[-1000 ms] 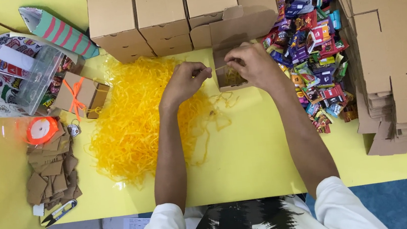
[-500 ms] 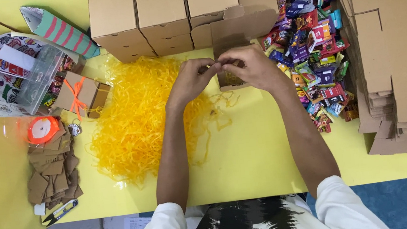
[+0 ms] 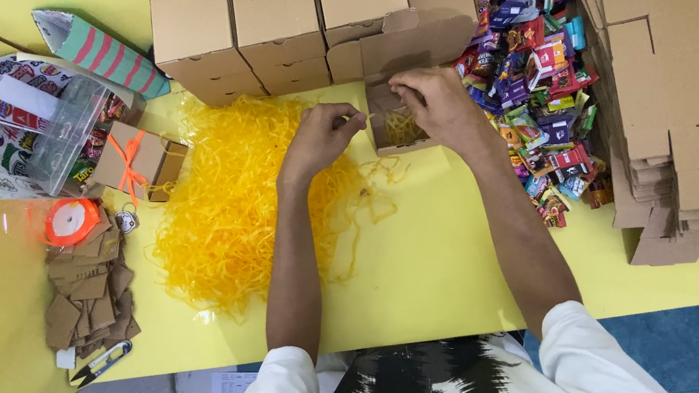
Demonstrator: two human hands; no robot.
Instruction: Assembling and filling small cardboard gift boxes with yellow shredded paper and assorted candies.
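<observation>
Head view, looking down: white sleeves sit nearest, and both forearms reach out over the yellow bench (image 3: 425,275). Near the front left edge lie small snips (image 3: 99,363), a heap of brown card tags (image 3: 85,290) and an orange ribbon spool (image 3: 72,221). Between the arms and those spreads a big pile of yellow paper shred (image 3: 231,208). Both hands meet at a small open cardboard box (image 3: 398,123) — the left hand (image 3: 322,137) just beside its left wall, fingers pinched closed on a thin strand of shred, the right hand (image 3: 439,102) over the box's top, fingers curled shut on the same strand. Shred already lies inside the box. Right of it lies a heap of bright wrapped sweets (image 3: 539,76), then a stack of flat box blanks (image 3: 673,97). Farthest back stands a row of closed cardboard boxes (image 3: 277,24).
</observation>
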